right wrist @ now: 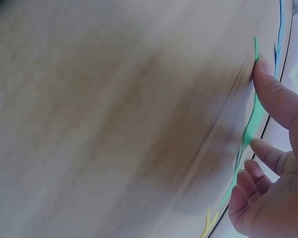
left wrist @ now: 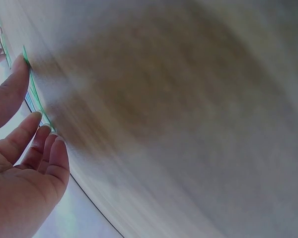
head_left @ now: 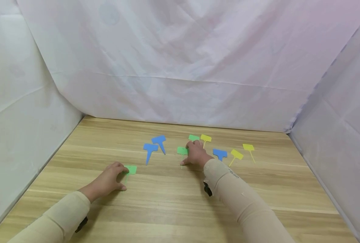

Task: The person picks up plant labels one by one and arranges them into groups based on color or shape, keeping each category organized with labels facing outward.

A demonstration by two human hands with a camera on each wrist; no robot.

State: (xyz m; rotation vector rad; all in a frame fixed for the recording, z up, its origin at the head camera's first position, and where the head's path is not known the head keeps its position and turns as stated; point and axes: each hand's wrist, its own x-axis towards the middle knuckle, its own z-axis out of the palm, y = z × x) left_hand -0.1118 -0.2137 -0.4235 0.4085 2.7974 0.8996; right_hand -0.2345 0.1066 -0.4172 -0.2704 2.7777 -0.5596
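A green T-shaped plant label (head_left: 131,169) lies on the wooden table at the left. Beside it my left hand (head_left: 107,180) touches its head with the fingers, the thumb apart near the stem tip. In the left wrist view that green label (left wrist: 33,85) spans the gap between thumb and fingers. Farther right my right hand (head_left: 196,154) reaches over a second green label (head_left: 182,150), fingers at its head and thumb by its stem. The right wrist view shows this green label (right wrist: 254,120) on the tabletop. A third green label (head_left: 194,137) lies just behind, its stem hidden.
Two blue labels (head_left: 150,147) lie between the hands, toward the back. Another blue label (head_left: 220,153) is partly covered by the right forearm. Yellow labels (head_left: 236,154) lie at the right and behind the right hand. White cloth (head_left: 180,98) encloses the table.
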